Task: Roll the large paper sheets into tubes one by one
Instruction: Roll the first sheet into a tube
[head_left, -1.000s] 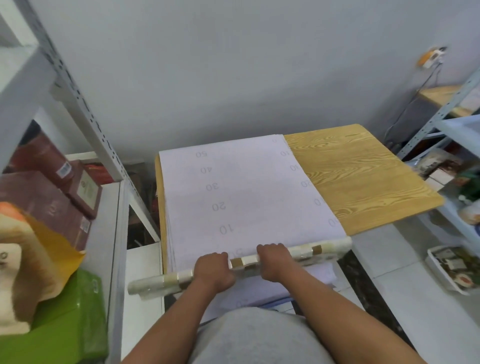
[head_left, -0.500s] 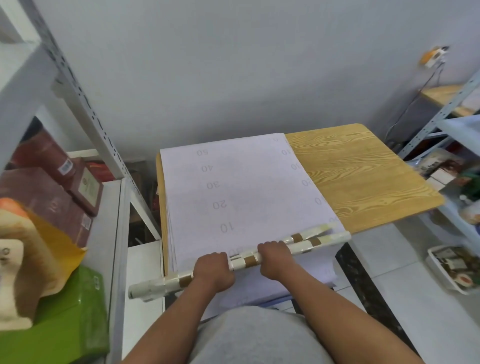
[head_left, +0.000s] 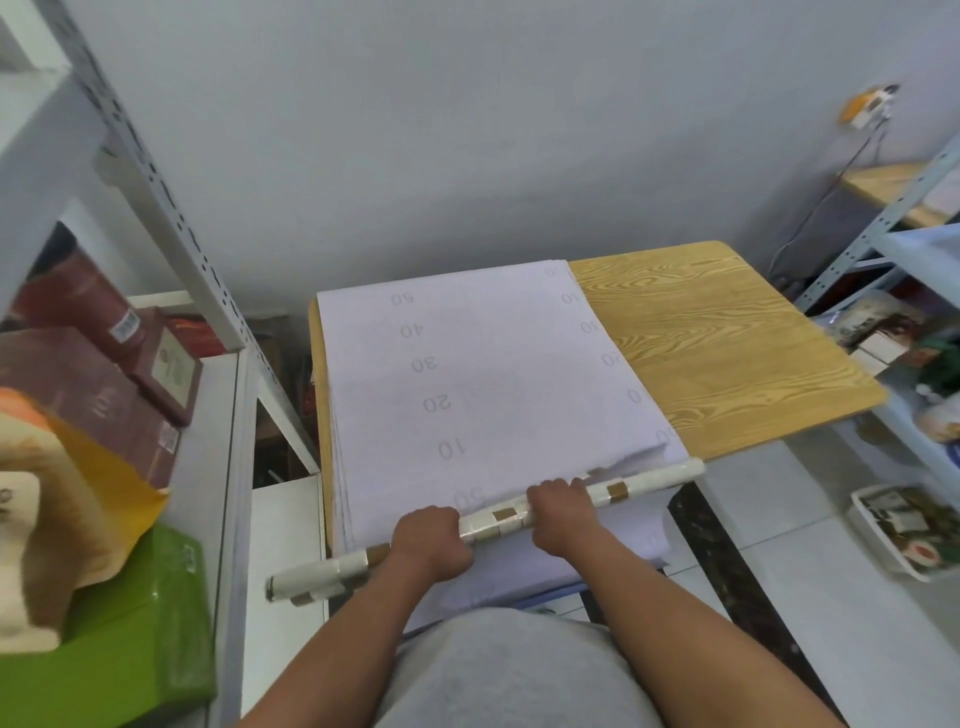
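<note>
A stack of large white paper sheets (head_left: 483, 374), printed with faint numbers, lies on the left half of a wooden table (head_left: 727, 343) and hangs over its near edge. Across that near edge lies a long, thin paper tube (head_left: 644, 480), cream with brown squares, sticking out past the stack on both sides. My left hand (head_left: 428, 540) grips the tube left of its middle. My right hand (head_left: 563, 512) grips it right of the middle, with a short stretch of tube showing between the two fists.
A metal shelf post (head_left: 171, 208) and a shelf with dark red boxes (head_left: 98, 384), a green box (head_left: 135, 644) and a yellow bag stand close on the left. Another shelf with goods (head_left: 904, 332) is on the right. A white tray (head_left: 909, 535) sits on the tiled floor.
The tube has grown thinner and tighter under my hands. A loose strip that stood off its right end half a second ago now lies wound in. Both hands stay in place.
</note>
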